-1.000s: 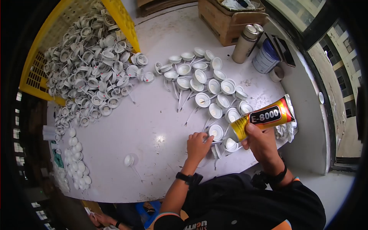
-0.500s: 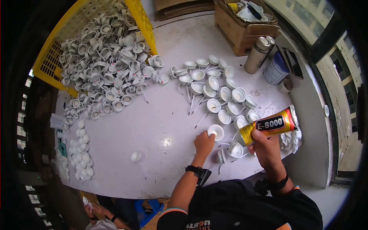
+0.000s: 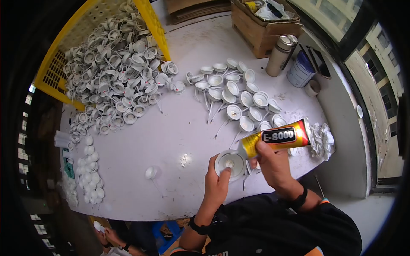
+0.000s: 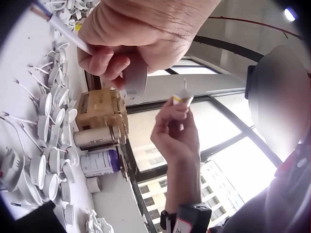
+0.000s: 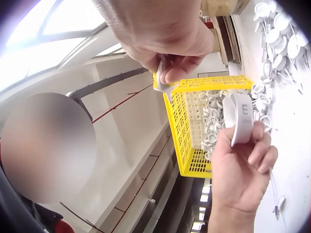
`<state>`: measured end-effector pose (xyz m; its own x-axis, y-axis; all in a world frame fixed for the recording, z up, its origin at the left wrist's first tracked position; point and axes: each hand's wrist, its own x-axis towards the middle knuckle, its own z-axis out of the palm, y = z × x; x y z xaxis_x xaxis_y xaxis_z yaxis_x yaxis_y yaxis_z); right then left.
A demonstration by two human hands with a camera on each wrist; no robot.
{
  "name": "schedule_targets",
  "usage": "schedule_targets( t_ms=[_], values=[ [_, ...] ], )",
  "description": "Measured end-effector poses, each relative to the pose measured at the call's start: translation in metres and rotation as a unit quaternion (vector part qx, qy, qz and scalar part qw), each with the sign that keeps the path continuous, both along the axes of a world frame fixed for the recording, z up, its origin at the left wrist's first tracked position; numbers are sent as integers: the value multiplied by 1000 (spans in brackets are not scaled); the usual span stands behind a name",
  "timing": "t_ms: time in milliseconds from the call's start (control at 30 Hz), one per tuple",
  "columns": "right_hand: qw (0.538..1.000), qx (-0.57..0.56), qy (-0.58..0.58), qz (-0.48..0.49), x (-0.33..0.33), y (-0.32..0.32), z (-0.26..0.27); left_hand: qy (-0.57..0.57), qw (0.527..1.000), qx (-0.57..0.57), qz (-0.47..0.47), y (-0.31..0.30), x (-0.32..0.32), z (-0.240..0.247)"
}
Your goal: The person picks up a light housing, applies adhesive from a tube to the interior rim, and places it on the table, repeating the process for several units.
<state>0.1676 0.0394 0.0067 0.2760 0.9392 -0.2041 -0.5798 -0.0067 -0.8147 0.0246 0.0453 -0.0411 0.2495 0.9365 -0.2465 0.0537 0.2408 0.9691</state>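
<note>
My left hand [image 3: 216,184] grips a white round lamp housing [image 3: 236,160], thumb inside its rim, its open face turned up. In the right wrist view that housing [image 5: 241,116] shows a printed letter on its side, and in the left wrist view its cable [image 4: 70,34] sticks out past my fingers. My right hand [image 3: 275,167] holds a yellow, black and red E-8000 glue tube [image 3: 277,137] slantwise, its nozzle end close beside the housing's rim. A thin nozzle tip [image 4: 184,83] shows on the tube in the left wrist view.
More housings [image 3: 246,99] with cables stand in a group beyond my hands. A yellow crate [image 3: 51,72] spills a heap of them at left, near white domes [image 3: 89,179]. Flask [image 3: 279,55], tub [image 3: 302,70] and carton [image 3: 265,34] stand at the back right. Crumpled white material [image 3: 321,143] lies right.
My left hand has picked up a housing from the table's near group and brought it beside the tube. My right hand has moved left with the glue tube, toward the housing.
</note>
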Motion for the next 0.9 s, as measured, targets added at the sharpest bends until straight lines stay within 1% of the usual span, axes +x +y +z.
schedule_targets(
  t_ms=[33,100,133,200,300,367,500,533,633,700,900],
  values=[
    [1000,7,-18,-8,-5,1,-6,-3,1000,-1,-4,-4,2,7],
    [999,16,-39,-18,-11,0,-10,-45,998,-37,-6,-8,7,17],
    [998,-5,-50,-31,-14,0,-10,-47,998,-35,-8,-9,9,16],
    [997,-25,-60,-42,-16,-1,-11,-39,998,49,6,-13,12,14],
    [996,1,-63,-56,-19,-4,-13,-51,998,44,12,-15,15,8],
    [992,-9,-108,-57,-20,-4,-12,-38,998,43,13,-15,18,10],
    [991,-8,-113,-74,-19,-5,-14,4,999,47,2,-16,20,16],
    [992,-8,-99,-78,-18,-4,-15,4,999,46,3,-16,20,16],
    [993,-7,-79,-82,-16,-3,-16,-5,1000,20,6,-17,21,15],
    [994,-7,-72,-83,-16,-4,-16,-44,998,-28,17,-20,21,16],
    [995,-5,-54,-80,-15,-4,-14,-64,997,-14,30,-19,23,12]
  ],
)
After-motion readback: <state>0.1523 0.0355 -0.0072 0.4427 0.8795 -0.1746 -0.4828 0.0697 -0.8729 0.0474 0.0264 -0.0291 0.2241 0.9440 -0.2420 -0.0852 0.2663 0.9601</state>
